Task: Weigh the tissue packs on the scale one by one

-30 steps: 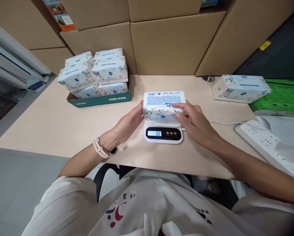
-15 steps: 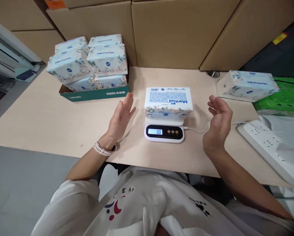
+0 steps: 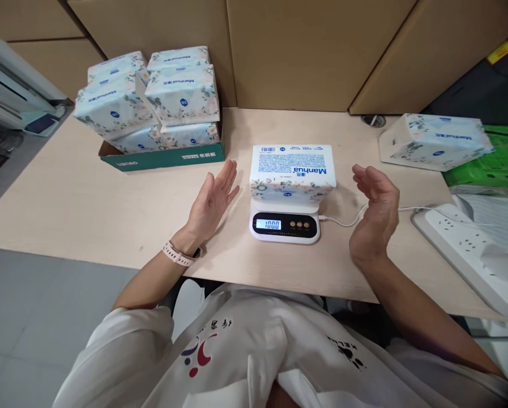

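Observation:
A white floral tissue pack [image 3: 292,171] lies label-up on a small white kitchen scale [image 3: 285,225], whose lit display reads 100.0. My left hand [image 3: 212,201] hovers open just left of the pack, palm facing it, not touching. My right hand [image 3: 375,211] is held open to the right of the scale, fingers slightly curled, holding nothing. A pink watch is on my left wrist.
A green-edged cardboard tray [image 3: 164,158] stacked with several tissue packs stands at the back left. Another tissue pack [image 3: 434,140] lies at the right, beside a green crate [image 3: 491,170]. A white power strip [image 3: 466,249] and the scale's cable lie at the right. Cardboard boxes [image 3: 287,51] line the back.
Both hands let go of the pack on the scale and drew apart to either side. The scale's display went from 0.0 to 100.0.

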`<state>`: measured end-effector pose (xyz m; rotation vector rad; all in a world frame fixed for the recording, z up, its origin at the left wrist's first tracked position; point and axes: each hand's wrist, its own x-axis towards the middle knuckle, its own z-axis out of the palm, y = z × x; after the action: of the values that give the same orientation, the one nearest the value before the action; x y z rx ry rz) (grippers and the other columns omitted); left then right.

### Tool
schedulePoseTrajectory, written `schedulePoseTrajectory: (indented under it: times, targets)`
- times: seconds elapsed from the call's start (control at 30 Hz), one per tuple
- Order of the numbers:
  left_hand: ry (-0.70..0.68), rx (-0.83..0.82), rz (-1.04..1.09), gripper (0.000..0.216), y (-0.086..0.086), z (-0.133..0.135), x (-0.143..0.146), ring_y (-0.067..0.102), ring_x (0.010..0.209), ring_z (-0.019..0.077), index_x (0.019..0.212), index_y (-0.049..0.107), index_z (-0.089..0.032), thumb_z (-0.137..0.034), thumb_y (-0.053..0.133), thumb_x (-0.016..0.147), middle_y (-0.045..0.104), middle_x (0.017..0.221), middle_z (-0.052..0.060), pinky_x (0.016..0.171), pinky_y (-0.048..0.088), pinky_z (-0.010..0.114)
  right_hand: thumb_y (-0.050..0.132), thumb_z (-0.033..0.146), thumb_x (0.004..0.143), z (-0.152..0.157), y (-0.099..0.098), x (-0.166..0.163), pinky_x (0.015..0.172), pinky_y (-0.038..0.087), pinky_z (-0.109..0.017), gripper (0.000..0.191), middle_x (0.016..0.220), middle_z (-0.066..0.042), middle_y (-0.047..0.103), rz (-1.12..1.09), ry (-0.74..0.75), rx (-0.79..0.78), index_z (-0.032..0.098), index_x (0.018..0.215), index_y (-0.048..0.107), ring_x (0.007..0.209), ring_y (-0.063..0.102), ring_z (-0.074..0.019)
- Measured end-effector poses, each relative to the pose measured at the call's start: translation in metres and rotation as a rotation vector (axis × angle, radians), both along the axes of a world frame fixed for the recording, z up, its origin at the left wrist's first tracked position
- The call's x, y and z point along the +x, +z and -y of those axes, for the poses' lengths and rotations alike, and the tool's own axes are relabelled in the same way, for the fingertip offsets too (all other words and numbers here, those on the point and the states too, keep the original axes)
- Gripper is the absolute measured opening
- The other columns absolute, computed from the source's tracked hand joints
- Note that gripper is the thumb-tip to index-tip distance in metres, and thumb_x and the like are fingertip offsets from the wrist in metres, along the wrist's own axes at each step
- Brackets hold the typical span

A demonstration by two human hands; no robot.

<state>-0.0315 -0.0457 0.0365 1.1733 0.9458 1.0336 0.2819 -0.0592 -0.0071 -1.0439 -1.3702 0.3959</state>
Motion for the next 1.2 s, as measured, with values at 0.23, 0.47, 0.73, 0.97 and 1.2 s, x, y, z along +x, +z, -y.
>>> schedulePoseTrajectory:
  times: [0.23,0.47,0.73,0.97,1.2]
  targets:
    - [0.014,-0.036,0.006,0.091,0.003,0.003,0.004,0.0,0.177,0.0255,0.174,0.032,-0.036,-0.087,0.029,0.1,0.014,0.188,-0.004,0.144,0.014,0.048,0.037,0.057,0.11,0.005,0.01,-0.007,0.125,0.046,-0.058,0.054,0.148,-0.01,0.073,0.016,-0.052,-0.056,0.028,0.142,0.068,0.137,0.069,-0.028]
    - [-0.003,-0.043,0.01,0.086,0.004,0.004,0.004,0.003,0.177,0.0233,0.173,0.033,-0.039,-0.085,0.027,0.101,0.016,0.188,-0.007,0.144,0.015,0.048,0.037,0.056,0.11,0.005,0.011,-0.007,0.129,0.043,-0.06,0.052,0.144,-0.012,0.074,0.011,-0.037,-0.098,0.027,0.141,0.067,0.138,0.067,-0.0299]
    - [-0.027,-0.051,0.027,0.088,0.003,0.005,0.005,0.004,0.177,0.0242,0.174,0.032,-0.035,-0.084,0.027,0.102,0.015,0.188,-0.003,0.144,0.014,0.049,0.037,0.057,0.11,0.005,0.011,-0.009,0.127,0.045,-0.058,0.053,0.142,-0.013,0.074,0.031,-0.052,-0.12,0.025,0.135,0.07,0.136,0.069,-0.0292]
    - [-0.026,-0.06,0.039,0.091,0.003,0.006,0.006,0.003,0.177,0.0256,0.174,0.033,-0.032,-0.085,0.029,0.101,0.016,0.188,-0.002,0.144,0.015,0.049,0.04,0.059,0.11,0.006,0.013,-0.012,0.129,0.045,-0.058,0.049,0.14,-0.014,0.076,-0.039,-0.013,-0.121,0.022,0.122,0.069,0.139,0.068,-0.0291]
    - [-0.044,-0.068,0.032,0.092,0.001,0.006,0.008,0.002,0.177,0.0264,0.174,0.033,-0.034,-0.087,0.032,0.099,0.017,0.188,-0.004,0.145,0.013,0.048,0.043,0.054,0.111,0.006,0.008,-0.007,0.129,0.044,-0.058,0.042,0.144,-0.013,0.074,-0.033,0.077,-0.13,0.023,0.127,0.068,0.142,0.067,-0.0277]
